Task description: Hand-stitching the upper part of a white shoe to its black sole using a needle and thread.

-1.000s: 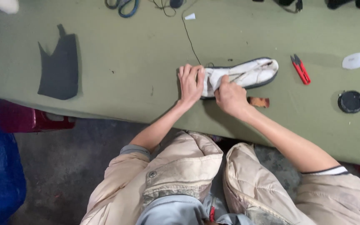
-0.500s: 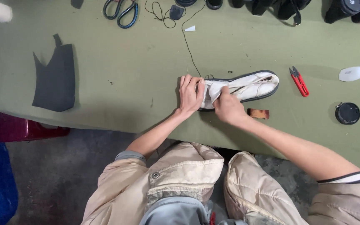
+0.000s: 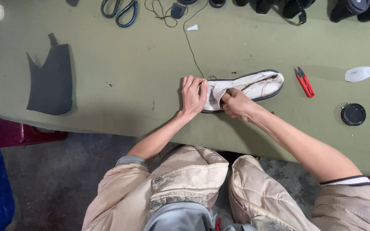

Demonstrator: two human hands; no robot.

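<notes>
— Where does the work stand?

— A white shoe upper with a dark sole edge [image 3: 253, 84] lies on its side on the green tabletop [image 3: 120, 64], near the front edge. The left hand [image 3: 193, 96] lies flat with fingers spread, pressing down on the heel end. The right hand [image 3: 235, 104] is curled shut, pinching a fold of the white material at the middle of the shoe.

— So is it finished?

— I would judge not. The white lining looks loose and folded back, not seated, so the shaping or fitting seems to be midway. A thin black thread [image 3: 192, 47] runs from the shoe up the tabletop.

— What lies unused?

— Red thread snips [image 3: 304, 81] just beside the toe, a white squeeze bottle [image 3: 360, 73] and a round black lid [image 3: 353, 114] further right, and a cut dark grey piece of material [image 3: 51, 80] well apart on the left. Neither hand touches any of them.
</notes>
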